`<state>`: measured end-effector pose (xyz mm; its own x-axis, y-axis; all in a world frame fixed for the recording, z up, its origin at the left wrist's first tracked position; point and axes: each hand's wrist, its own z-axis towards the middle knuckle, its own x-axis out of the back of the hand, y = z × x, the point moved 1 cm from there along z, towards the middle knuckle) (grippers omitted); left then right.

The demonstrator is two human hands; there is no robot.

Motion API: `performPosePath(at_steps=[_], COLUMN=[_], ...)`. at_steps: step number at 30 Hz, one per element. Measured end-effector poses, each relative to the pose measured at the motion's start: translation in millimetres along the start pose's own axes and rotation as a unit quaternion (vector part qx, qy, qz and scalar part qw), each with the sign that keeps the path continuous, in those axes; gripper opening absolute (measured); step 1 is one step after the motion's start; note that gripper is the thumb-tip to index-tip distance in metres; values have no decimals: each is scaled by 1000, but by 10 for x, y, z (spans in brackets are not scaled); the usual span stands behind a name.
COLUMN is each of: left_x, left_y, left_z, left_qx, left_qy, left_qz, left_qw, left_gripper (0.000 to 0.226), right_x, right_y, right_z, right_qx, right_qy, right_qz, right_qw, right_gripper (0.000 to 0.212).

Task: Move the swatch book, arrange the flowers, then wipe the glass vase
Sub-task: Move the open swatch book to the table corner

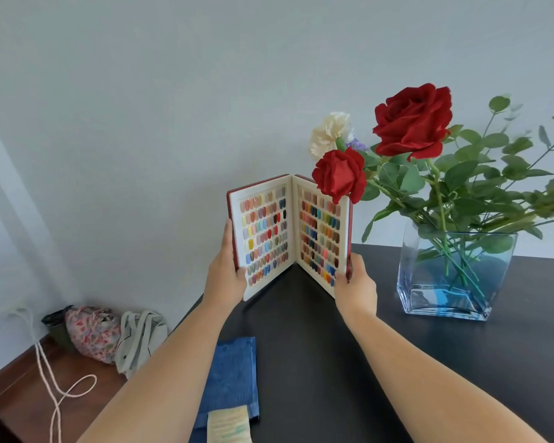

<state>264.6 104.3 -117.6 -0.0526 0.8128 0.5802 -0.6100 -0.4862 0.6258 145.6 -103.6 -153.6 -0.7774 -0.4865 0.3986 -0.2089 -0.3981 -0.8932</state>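
The swatch book point(288, 231), red-covered with white pages full of coloured nail samples, stands open and upright at the far left corner of the black table point(349, 362). My left hand point(226, 276) grips its left cover and my right hand point(354, 282) grips its right cover. To the right stands a square glass vase point(451, 276) with a blue tint. It holds two red roses point(413, 123), a cream flower point(328, 132) and leafy green stems. The smaller rose point(339, 174) overlaps the book's upper right corner.
A folded blue cloth point(234, 378) lies on the table near its left edge, with a pale yellowish cloth point(227, 426) on it. On the wooden floor at the left are a floral bag point(92, 334), a pale tote bag point(138, 340) and a white cable point(55, 388). A plain wall stands close behind.
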Motion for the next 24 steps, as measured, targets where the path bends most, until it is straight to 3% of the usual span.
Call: performPosePath(at_steps=[24], left_x=[-455], left_y=[-414], left_z=[761], left_qx=[-11], left_qy=[24], left_qz=[14], left_qw=[1000], left_gripper=[110], right_x=[-342], right_y=[17], right_z=[762], right_qx=[8], right_qy=[-17], right_qz=[-121], right_qw=[993], right_gripper=[41])
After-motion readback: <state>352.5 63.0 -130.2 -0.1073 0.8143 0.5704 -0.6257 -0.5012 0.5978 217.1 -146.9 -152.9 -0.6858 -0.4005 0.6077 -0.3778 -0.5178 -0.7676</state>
